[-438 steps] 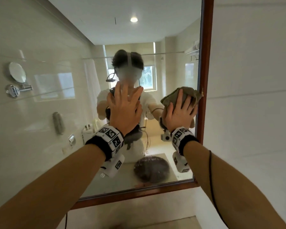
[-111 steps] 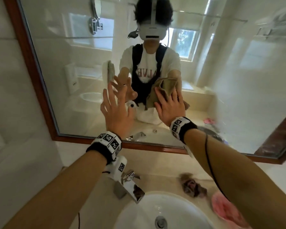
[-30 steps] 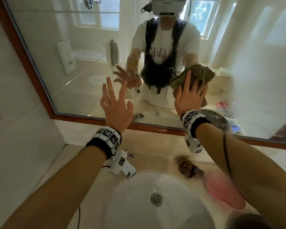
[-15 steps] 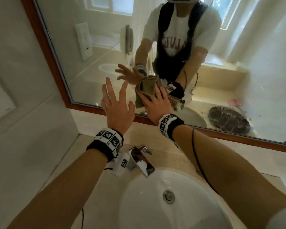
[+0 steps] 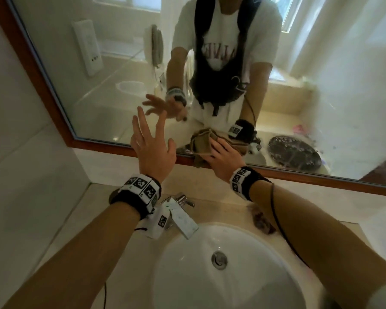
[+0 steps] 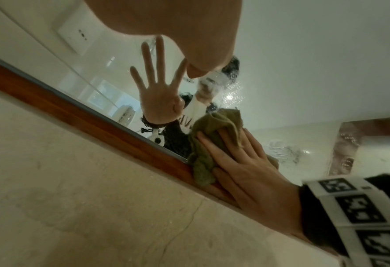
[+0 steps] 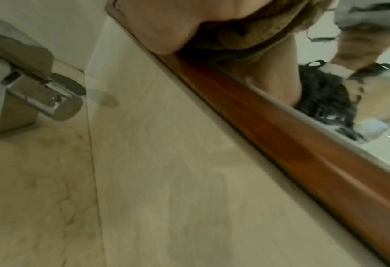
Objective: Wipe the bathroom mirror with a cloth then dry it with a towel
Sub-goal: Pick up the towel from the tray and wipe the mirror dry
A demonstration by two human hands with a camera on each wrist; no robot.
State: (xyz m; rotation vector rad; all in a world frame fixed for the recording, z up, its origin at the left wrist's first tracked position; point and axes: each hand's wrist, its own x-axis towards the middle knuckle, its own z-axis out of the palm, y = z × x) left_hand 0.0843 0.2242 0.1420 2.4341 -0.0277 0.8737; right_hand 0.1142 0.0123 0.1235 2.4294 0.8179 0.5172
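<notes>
The wood-framed mirror (image 5: 120, 63) hangs above the counter. My right hand (image 5: 223, 159) presses an olive-brown cloth (image 5: 201, 143) flat against the glass at its bottom edge. Cloth and palm overlap the wooden frame (image 5: 299, 175). In the left wrist view the right hand's fingers (image 6: 224, 144) lie straight over the bunched cloth (image 6: 212, 126). The right wrist view shows the cloth (image 7: 258, 36) under the palm, just above the frame (image 7: 281, 126). My left hand (image 5: 152, 150) is raised in front of the lower glass, fingers spread, holding nothing. Whether it touches the glass I cannot tell.
A white sink basin (image 5: 210, 275) lies below my arms with a chrome faucet (image 5: 181, 210) behind it. A dark crumpled bundle (image 5: 262, 221) sits on the beige counter (image 5: 210, 190) under my right forearm. A tiled wall (image 5: 20, 175) stands to the left.
My right hand has slid the cloth from the mirror's middle down to the bottom edge, onto the frame. The left hand stays raised and spread. My view has tilted down.
</notes>
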